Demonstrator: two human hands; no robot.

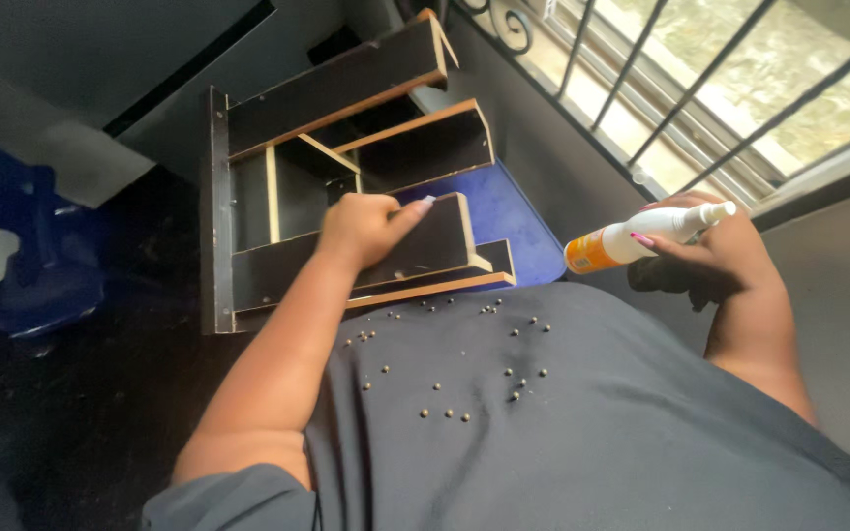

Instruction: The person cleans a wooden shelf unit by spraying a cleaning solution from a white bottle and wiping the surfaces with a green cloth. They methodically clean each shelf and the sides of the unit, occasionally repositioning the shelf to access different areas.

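Closest to the lens is the person's dark grey shirt [582,413], dotted with small metal studs and filling the lower part of the head view. From under it the left arm reaches forward, and the left hand [364,228] lies on a dark board of a small wooden shelf unit [346,187], its fingers curled over the board's upper edge in a closed grip on that panel. That shelf unit is dark brown with pale raw edges, lies tipped on its side on the floor, and shows several open compartments facing the camera; its long back panel runs down the left side. Beneath its right end lies a blue mat [514,221], touching the unit's lower boards. Off to the right, well apart from the shelf unit, the right hand [710,251] is raised with its grip clamped around a spray bottle [641,236], white with an orange lower part, held nearly level with the nozzle pointing right toward the window; the fingernails are painted pink. Behind that hand a window with black metal bars [700,88] lets in daylight. At the far left stands a blue plastic chair [31,265] on the dark floor [81,393].
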